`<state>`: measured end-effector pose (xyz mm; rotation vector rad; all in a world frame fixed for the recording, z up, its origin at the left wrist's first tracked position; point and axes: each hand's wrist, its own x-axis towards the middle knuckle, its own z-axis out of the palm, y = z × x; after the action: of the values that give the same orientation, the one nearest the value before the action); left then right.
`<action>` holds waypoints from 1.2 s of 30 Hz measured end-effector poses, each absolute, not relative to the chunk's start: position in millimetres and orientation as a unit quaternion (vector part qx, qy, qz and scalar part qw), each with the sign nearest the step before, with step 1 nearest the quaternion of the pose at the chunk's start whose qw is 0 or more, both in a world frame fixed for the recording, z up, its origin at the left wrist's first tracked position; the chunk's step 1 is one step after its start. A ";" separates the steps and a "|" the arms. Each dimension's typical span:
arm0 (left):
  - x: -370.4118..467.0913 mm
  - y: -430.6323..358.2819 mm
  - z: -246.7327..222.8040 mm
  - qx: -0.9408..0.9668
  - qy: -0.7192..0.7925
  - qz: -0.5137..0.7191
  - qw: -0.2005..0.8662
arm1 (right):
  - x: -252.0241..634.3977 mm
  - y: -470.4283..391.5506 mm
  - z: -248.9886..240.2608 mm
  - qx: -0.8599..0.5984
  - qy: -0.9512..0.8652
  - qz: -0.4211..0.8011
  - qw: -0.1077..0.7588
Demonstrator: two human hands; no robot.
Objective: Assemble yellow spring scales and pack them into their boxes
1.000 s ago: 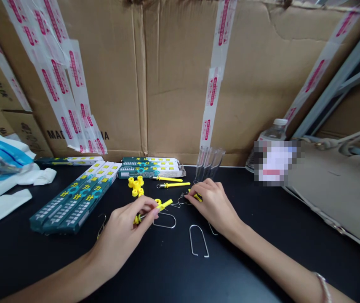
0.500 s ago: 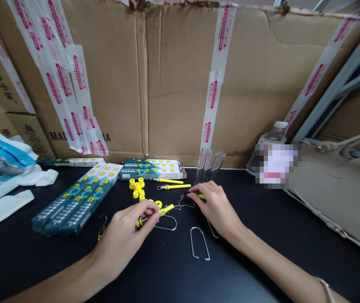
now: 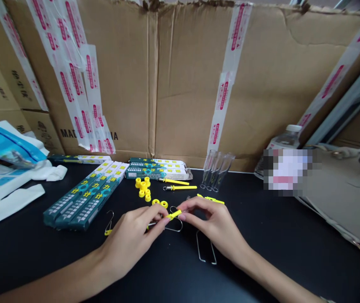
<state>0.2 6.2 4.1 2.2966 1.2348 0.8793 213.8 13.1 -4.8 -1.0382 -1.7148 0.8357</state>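
Note:
Between the fingertips of my left hand (image 3: 137, 237) is a yellow plastic rod (image 3: 176, 213), tilted up to the right. The rest of it is hidden behind the fingers. My right hand (image 3: 216, 221) pinches at the rod's free end, where a bit of thin metal wire shows; most of what it holds is covered. Bent wire loops (image 3: 199, 248) lie below the right hand, and another wire loop (image 3: 180, 230) is beside the left fingers. Yellow ring caps (image 3: 164, 204) sit just behind the hands. More yellow strips (image 3: 215, 200) lie beyond the right knuckles.
Two yellow rods with metal ends (image 3: 182, 187), several yellow caps (image 3: 142, 186) and clear tubes (image 3: 218, 170) stand or lie farther back. Green-white boxes (image 3: 85, 195) are at left. A bottle (image 3: 285, 139) and beige bag (image 3: 344, 198) are at right, a large carton (image 3: 186, 84) behind.
My right hand has come left and nearer, from beside the yellow strips to the end of the rod in my left hand. The whole view has shifted slightly.

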 end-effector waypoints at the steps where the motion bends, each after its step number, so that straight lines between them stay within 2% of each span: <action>1: 0.4 6.2 3.9 0.820 0.442 0.309 0.193 | 214.0 13.7 -5.4 -0.421 -0.688 0.352 0.475; 10: -1.5 4.8 2.5 0.819 0.437 0.318 0.192 | 213.8 12.9 3.2 -0.408 -0.623 0.444 0.499; 17: -0.6 5.9 -1.0 0.828 0.420 0.317 0.196 | 207.0 9.5 -6.5 -0.390 -0.669 0.418 0.476; 27: 0.3 5.1 0.3 0.828 0.413 0.318 0.207 | 205.0 3.4 -1.4 -0.394 -0.729 0.326 0.456; 36: -4.3 6.7 2.4 0.812 0.432 0.336 0.202 | 222.5 7.0 7.2 -0.428 -0.750 0.116 0.491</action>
<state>-4.3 6.7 2.4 2.2679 1.2057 0.9387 222.5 7.0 7.2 -1.0396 -1.8202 0.2806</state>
